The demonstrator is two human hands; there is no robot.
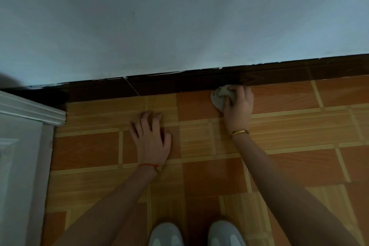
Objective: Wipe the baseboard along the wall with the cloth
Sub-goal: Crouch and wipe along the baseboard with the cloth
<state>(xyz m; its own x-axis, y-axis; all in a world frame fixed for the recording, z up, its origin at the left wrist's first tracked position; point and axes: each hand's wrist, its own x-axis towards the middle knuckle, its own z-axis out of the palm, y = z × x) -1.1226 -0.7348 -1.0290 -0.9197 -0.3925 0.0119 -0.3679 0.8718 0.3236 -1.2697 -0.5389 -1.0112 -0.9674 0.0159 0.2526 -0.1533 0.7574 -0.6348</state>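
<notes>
Right hand (237, 104) grips cloth (220, 96) against baseboard (179, 84); left hand (151, 138) rests on floor (289, 130).

Baseboard (199, 84): open run along floor (299, 126) to the right. Left end blocked by white door frame (30, 110). Left hand (151, 138) spread on floor mid-run; shoes (196, 233) near, behind.

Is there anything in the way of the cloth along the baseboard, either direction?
Nothing visible blocks it. The right hand grips the cloth against the baseboard. The strip runs bare rightward to the frame edge. Leftward it is bare until the white door frame. The left hand rests on the floor, clear of the baseboard.
</notes>
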